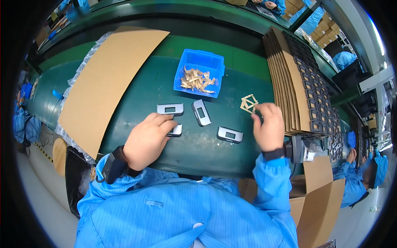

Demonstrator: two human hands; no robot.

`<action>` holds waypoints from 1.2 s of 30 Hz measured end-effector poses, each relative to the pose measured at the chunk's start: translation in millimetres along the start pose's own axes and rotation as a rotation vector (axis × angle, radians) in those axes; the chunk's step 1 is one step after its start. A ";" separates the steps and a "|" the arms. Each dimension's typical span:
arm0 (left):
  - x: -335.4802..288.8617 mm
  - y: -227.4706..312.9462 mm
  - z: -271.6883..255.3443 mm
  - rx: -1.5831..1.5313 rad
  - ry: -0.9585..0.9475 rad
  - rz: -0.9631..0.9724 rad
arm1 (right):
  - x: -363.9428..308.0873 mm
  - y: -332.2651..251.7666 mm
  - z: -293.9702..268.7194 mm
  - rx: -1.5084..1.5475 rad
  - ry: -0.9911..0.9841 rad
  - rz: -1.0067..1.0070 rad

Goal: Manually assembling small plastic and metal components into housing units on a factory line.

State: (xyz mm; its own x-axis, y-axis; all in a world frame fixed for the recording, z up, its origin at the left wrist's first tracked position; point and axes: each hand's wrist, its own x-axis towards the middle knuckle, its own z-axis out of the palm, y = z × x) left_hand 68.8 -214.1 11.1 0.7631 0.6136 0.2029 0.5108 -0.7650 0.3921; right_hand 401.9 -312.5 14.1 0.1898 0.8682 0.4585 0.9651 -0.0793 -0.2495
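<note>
We see the left hand [144, 140] over a small grey casing [178, 131] on the green table [144, 89]; whether its fingers grip, we cannot tell. Right hand [269, 128] at the edge of the tan strips [244, 100], thumb and forefinger narrowly parted; any pinch, we cannot tell. Three more casings [204, 121] lie nearby. Beyond, a blue bin [202, 59] holds tan pieces [196, 79].

Four loose grey housings [205, 120], one large blue bin [202, 59]

Housings [204, 121] silver-gry w/ blk edges, strips [198, 79] tan, bin [202, 58] blue, tabletop [194, 153] dk grn, smock [165, 217] blue w/ pinstripes.
</note>
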 end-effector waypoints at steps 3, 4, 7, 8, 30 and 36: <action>3.6 10.8 4.1 0.059 -0.037 0.079 | 14.4 27.9 20.6 -0.076 0.005 0.059; 5.5 14.9 4.0 0.084 -0.082 0.072 | 16.3 38.1 29.7 -0.051 -0.026 0.069; 11.7 21.7 -0.8 0.180 -0.142 0.116 | 20.7 56.2 47.7 -0.009 -0.069 0.150; 14.2 23.7 -2.3 0.214 -0.184 0.123 | 22.2 60.0 51.1 0.006 -0.082 0.225; 67.7 45.7 -19.1 -0.510 0.356 0.150 | 43.3 -37.2 5.9 1.194 0.037 0.331; 114.3 41.3 5.9 -0.918 0.337 -0.005 | 52.1 -76.7 15.7 0.768 0.190 0.037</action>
State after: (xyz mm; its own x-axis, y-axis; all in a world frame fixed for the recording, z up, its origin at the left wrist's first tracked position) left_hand 179.5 -176.7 45.2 0.5355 0.7495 0.3892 -0.1018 -0.4001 0.9108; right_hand 334.9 -253.5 43.7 0.3137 0.7678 0.5586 0.5760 0.3138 -0.7548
